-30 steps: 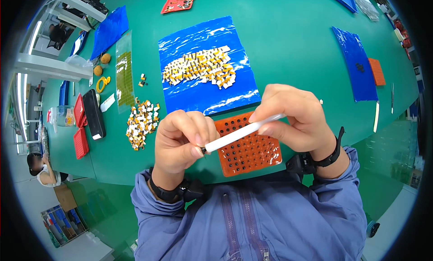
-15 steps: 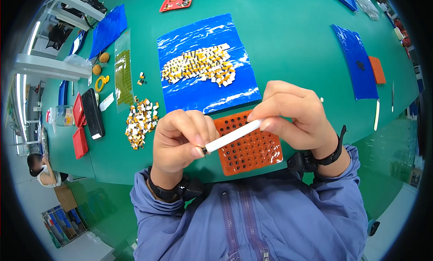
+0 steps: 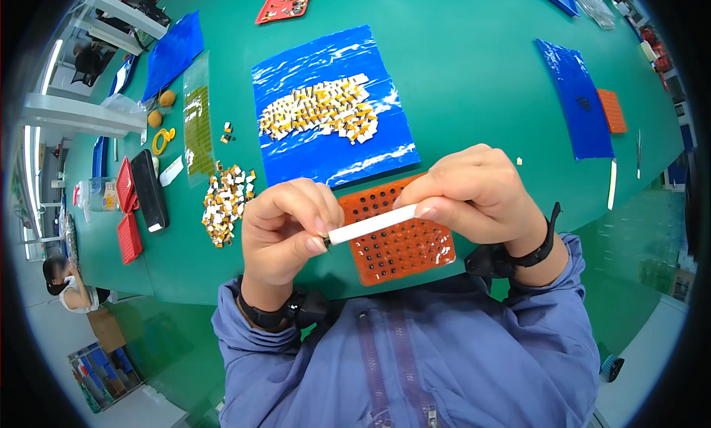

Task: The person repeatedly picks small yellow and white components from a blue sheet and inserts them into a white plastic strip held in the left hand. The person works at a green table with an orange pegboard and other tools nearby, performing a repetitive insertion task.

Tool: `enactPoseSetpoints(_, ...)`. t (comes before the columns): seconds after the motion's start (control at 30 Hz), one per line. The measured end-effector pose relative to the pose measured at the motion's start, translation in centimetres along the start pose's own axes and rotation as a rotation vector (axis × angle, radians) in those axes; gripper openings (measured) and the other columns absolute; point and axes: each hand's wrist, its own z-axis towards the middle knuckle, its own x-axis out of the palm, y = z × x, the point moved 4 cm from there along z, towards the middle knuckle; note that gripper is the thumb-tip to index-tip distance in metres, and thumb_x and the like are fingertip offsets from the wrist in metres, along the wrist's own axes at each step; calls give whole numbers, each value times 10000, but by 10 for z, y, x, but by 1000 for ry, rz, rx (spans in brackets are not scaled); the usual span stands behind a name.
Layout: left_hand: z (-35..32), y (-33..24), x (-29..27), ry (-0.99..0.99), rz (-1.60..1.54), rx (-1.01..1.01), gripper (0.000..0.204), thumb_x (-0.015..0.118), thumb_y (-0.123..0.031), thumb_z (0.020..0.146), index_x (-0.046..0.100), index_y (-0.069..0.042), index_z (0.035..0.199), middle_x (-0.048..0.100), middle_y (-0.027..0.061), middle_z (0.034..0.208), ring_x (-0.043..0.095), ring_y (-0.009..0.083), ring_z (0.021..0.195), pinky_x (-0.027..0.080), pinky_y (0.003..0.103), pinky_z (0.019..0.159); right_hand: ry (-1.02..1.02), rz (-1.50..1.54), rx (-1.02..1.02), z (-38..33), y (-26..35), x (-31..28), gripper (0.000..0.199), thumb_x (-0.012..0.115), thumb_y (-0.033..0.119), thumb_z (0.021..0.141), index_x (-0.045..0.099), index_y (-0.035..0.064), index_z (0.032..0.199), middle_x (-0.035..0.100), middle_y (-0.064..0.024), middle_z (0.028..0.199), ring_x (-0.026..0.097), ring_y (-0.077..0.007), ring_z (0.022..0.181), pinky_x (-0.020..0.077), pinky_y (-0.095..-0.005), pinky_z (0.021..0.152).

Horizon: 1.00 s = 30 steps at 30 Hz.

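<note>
Since half a second ago, the right hand [image 3: 481,198] has come slightly nearer the near edge of the desk [image 3: 474,72], so the white stick [image 3: 374,224] lies at a flatter slant; on my remote feed everything on the desk has also drifted a little to the left.

I see the stick as smooth, slim and straight. Its right end is pinched between the right thumb and forefinger. At its left end sits a small dark part [image 3: 326,241], squeezed between the thumb and fingertips of the left hand [image 3: 285,224]; its exact shape is too small for me to read. The stick thus bridges the space between both hands, raised over the orange tray [image 3: 407,272] by the desk's near edge. That tray is glossy and squarish, dotted with rows of small round black spots.

Farther toward the far edge, I have a shiny, rippled blue sheet [image 3: 392,124] bearing flat white-and-amber pieces [image 3: 322,109] packed closely together. Toward the left edge, similar pieces form a loose heap [image 3: 222,213], just nearer than a clear, glossy strip [image 3: 198,132] with a yellow-green grid.
</note>
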Motion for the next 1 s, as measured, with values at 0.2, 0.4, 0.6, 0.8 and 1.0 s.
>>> enactPoseSetpoints(0.2, 1, -4, -4, -133, 154, 101, 118, 621, -12, 750, 511, -7, 790, 511, 61, 733, 492, 153, 673, 397, 258, 603, -121, -48, -43, 1, 1, 0, 88, 610, 105, 773, 628, 33, 822, 617, -74, 672, 592, -171, 553, 452, -250, 489)
enactPoseSetpoints(0.4, 1, -1, -10, -203, 199, 100, 99, 586, 15, 771, 504, -11, 820, 510, 55, 747, 496, 136, 709, 401, 242, 639, -212, -54, 52, -2, 2, -7, 111, 642, 81, 743, 619, 39, 843, 591, -48, 603, 548, -104, 494, 397, -215, 444)
enactPoseSetpoints(0.6, 1, -2, -16, -292, 175, 72, 80, 556, 24, 792, 502, -15, 836, 532, 49, 768, 510, 113, 712, 408, 226, 656, -357, 59, 96, -5, -1, -11, 105, 631, 26, 746, 602, 39, 846, 570, -7, 575, 506, -46, 497, 360, -202, 438)
enactPoseSetpoints(0.8, 0, -2, -15, -338, 226, 34, 75, 576, -4, 794, 520, -27, 839, 547, 17, 764, 508, 67, 694, 402, 195, 650, -435, 154, 27, -5, -5, -19, 111, 636, -29, 716, 580, 34, 787, 544, 2, 644, 472, -50, 568, 347, -192, 490)
enactPoseSetpoints(1.0, 3, 2, -20, -344, 252, -36, 58, 583, -18, 796, 532, -31, 819, 549, 1, 753, 509, 55, 692, 403, 183, 647, -303, -94, -94, 12, 35, -12, 116, 675, 41, 701, 568, 21, 742, 578, -51, 680, 511, -114, 547, 389, -234, 483)
